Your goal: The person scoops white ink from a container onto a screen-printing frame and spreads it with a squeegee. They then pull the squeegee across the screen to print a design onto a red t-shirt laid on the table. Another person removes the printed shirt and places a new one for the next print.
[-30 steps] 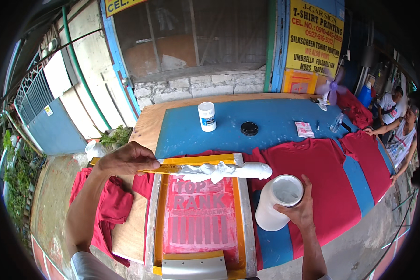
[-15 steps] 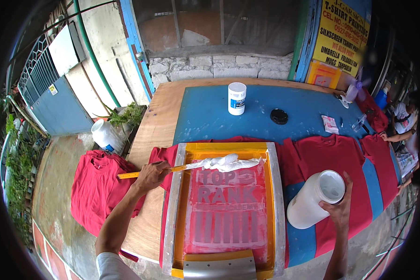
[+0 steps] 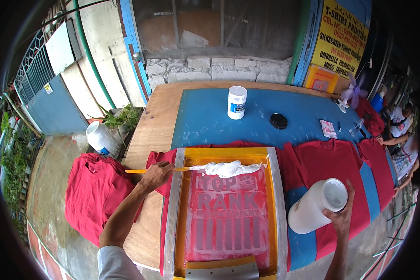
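Note:
A flat yellow stick (image 3: pixel 185 168) is gripped in my left hand (image 3: pixel 157 174), its far part loaded with thick white ink (image 3: pixel 231 169). The ink hangs over the top of a silkscreen frame (image 3: pixel 276 205), whose mesh carries a lettered and barred design. My right hand (image 3: pixel 341 212) wraps round the rim side of a white plastic jar (image 3: pixel 309 211), which is tilted with its mouth up and to the right. A squeegee (image 3: pixel 221 271) with a grey metal holder lies across the frame's near end. A red T-shirt (image 3: pixel 319 161) is spread beside the frame.
A white jar (image 3: pixel 237 103) and a black lid (image 3: pixel 278 121) stand on the blue table sheet (image 3: pixel 205 116). Folded red shirts (image 3: pixel 95 186) pile at the left, near another white container (image 3: pixel 101 138). At the far right, co-workers handle a red shirt (image 3: pixel 377 154).
The stick has turned nearer to level and the white ink sits slightly lower over the screen. The view has shifted a little; both hands keep their holds.

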`<act>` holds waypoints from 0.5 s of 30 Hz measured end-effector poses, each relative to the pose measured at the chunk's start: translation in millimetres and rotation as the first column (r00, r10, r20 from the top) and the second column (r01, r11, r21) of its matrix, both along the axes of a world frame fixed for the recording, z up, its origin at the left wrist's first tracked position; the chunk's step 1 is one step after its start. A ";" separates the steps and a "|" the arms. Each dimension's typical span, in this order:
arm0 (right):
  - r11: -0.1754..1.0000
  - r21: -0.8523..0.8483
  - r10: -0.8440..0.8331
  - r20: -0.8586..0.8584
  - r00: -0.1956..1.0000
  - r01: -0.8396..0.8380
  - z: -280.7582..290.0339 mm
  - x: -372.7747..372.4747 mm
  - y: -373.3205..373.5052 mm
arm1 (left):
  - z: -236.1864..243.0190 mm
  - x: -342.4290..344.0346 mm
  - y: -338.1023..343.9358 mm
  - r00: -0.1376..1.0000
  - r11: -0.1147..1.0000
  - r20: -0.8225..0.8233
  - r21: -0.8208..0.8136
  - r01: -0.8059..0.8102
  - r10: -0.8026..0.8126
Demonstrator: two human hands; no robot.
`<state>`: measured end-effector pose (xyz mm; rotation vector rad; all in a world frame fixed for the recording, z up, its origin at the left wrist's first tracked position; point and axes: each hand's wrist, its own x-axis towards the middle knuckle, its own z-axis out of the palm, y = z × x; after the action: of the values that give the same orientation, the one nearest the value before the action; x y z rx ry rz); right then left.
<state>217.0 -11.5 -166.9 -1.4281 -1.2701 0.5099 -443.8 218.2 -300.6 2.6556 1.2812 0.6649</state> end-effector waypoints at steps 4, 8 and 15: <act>1.000 -0.007 -0.020 0.029 0.999 0.021 -0.7 0.6 0.4 | 6.0 -10.5 1.5 0.999 1.000 -0.034 0.030 0.005 -0.004; 1.000 -0.010 0.003 0.042 0.999 -0.003 -2.0 2.2 2.9 | 12.1 -18.9 1.1 0.999 1.000 -0.053 0.010 0.007 -0.007; 1.000 0.005 0.028 0.042 0.999 -0.028 2.6 -3.1 2.1 | 12.8 -29.4 -5.3 1.000 0.999 -0.018 0.029 0.023 -0.023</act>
<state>213.9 -9.4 -164.3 -1.4242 -1.3252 0.4972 -473.1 212.8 -287.8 2.7010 1.2531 0.6640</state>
